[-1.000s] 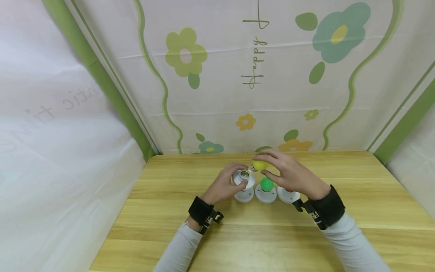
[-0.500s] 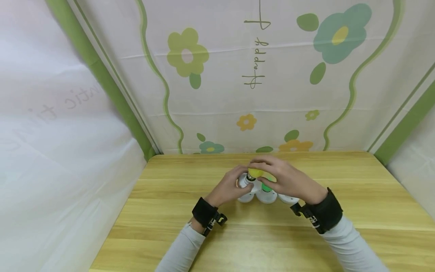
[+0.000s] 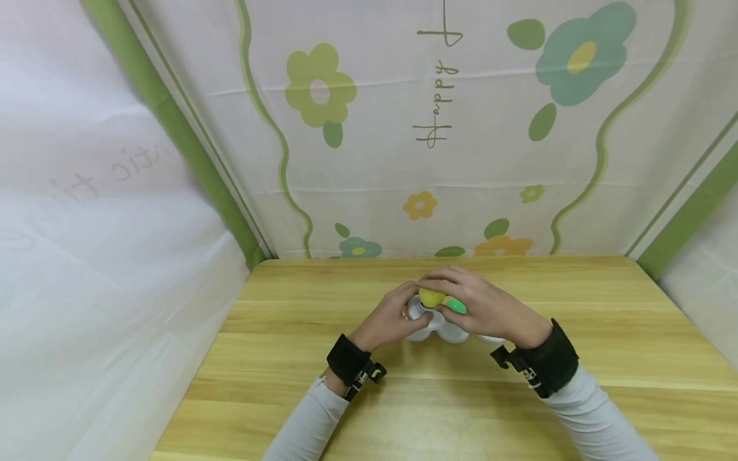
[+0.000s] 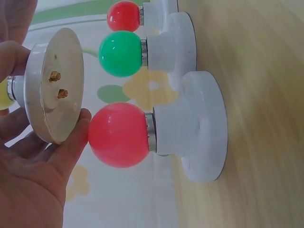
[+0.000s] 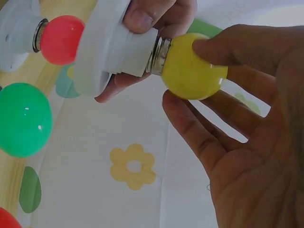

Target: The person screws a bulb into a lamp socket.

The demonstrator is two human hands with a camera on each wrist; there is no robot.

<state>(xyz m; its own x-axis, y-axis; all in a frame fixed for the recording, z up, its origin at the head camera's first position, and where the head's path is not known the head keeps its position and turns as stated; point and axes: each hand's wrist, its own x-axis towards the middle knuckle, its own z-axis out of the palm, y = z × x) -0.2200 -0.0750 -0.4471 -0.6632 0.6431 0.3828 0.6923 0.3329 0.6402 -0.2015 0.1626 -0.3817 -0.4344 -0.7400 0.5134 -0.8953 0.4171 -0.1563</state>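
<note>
My left hand holds a round white lamp holder raised above the table. In the left wrist view its hollow underside with two brass screws faces the lamps below. My right hand grips a yellow bulb between thumb and fingers. The bulb's metal screw base meets the mouth of the holder, part of the thread still showing. Just below the held lamp holder is a red bulb in a white lamp holder. Beside it stand a green bulb and another red bulb, each in its own holder.
The three lamps stand in a row on a wooden table, close under both hands. Behind the table's far edge hangs a white fabric wall with printed flowers. Another fabric wall rises on the left.
The right hand has brought the yellow bulb left and down, from apart to the mouth of the lamp holder. The left hand has tilted the holder and shifted slightly right.
</note>
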